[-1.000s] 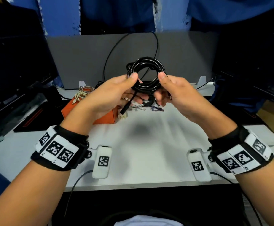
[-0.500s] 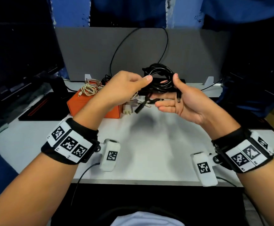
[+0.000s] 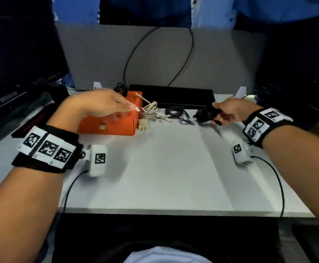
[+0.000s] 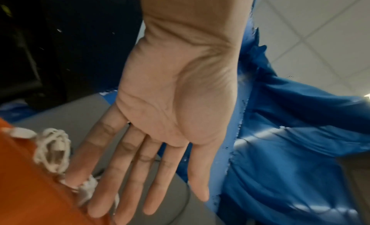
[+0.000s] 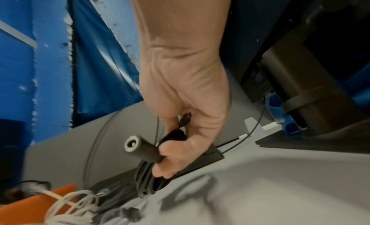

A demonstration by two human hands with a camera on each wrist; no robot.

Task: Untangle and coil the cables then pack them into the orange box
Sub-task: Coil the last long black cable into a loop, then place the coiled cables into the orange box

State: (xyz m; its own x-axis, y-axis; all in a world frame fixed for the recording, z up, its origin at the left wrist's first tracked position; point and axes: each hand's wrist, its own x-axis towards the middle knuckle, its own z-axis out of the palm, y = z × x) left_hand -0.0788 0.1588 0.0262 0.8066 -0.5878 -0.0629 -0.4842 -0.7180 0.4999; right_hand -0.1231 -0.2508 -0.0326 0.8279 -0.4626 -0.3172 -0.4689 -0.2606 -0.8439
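The orange box (image 3: 115, 127) sits at the table's left rear. My left hand (image 3: 125, 109) hovers over it, palm down with straight fingers. In the left wrist view the left hand (image 4: 128, 189) touches a white braided cable (image 4: 54, 151) lying on the orange box (image 4: 24, 193). More white cable (image 3: 150, 111) spills off the box's right edge. My right hand (image 3: 225, 112) grips a coiled black cable (image 3: 204, 113) low over the table at the right. In the right wrist view the fingers of my right hand (image 5: 170, 158) curl round the black cable (image 5: 146, 182) and its barrel plug (image 5: 142, 151).
A second black coil (image 3: 174, 112) and a small dark tie (image 3: 186, 121) lie between the hands. A white connector (image 3: 143, 127) sits by the box. A long black bar (image 3: 174, 94) lies behind, against a grey panel (image 3: 221, 59). Dark monitors flank both sides.
The hands, together on the raised black coil before, have parted. My left hand let go and moved left over the orange box. My right hand carried the coil down and right.
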